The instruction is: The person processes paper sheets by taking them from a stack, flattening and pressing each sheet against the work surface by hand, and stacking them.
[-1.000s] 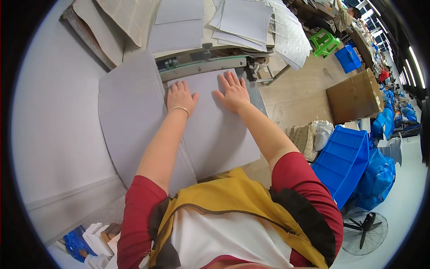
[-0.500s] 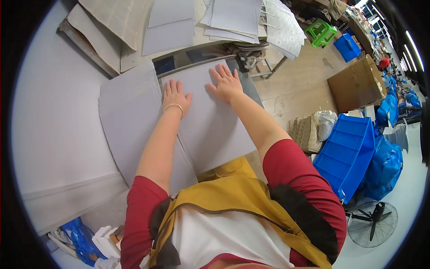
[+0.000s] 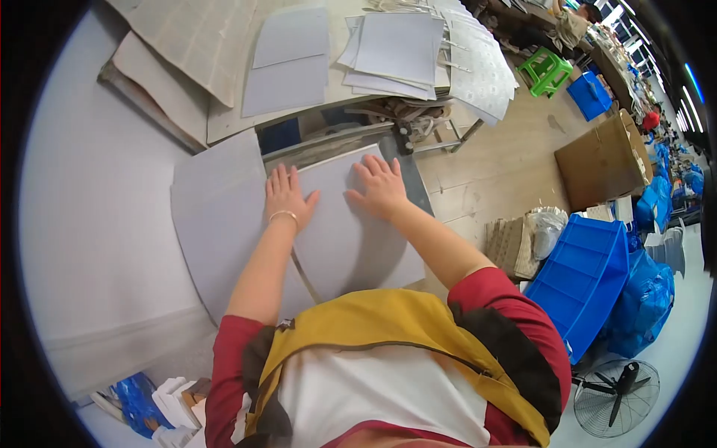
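Taking the sheet as the clock's centre, a flat pale grey-white rectangular sheet of paper or board (image 3: 336, 254) lies in front of the person on a dark grey smooth-topped bed (image 3: 408, 173), its far edge near a dull metal-looking bar (image 3: 328, 143) at twelve o'clock. The step in hand appears to be steadying this sheet under both palms; the next move seems to call for level pressure and no sideways slip. The left hand (image 3: 287, 201), at eleven, lies palm down over the sheet's left edge, and the right hand (image 3: 379, 188), at one, rests near the far right corner; each grip is slack, fingers spread, holding nothing. Counted, there are two hands and one top sheet; whether others lie beneath it cannot be told. One pale grey-white stack of large sheets (image 3: 216, 216) sits just beside it at nine, too tight to count. The white-topped counter (image 3: 226, 125) beyond bears two overlapping plain sheets (image 3: 287, 82) at eleven and one loose pile (image 3: 396, 48) at twelve. Rightward stand one bright green plastic stool (image 3: 545, 72) towards two, one brown cardboard box (image 3: 597, 164) between two and three, and one large blue plastic crate (image 3: 579, 272) between three and four.
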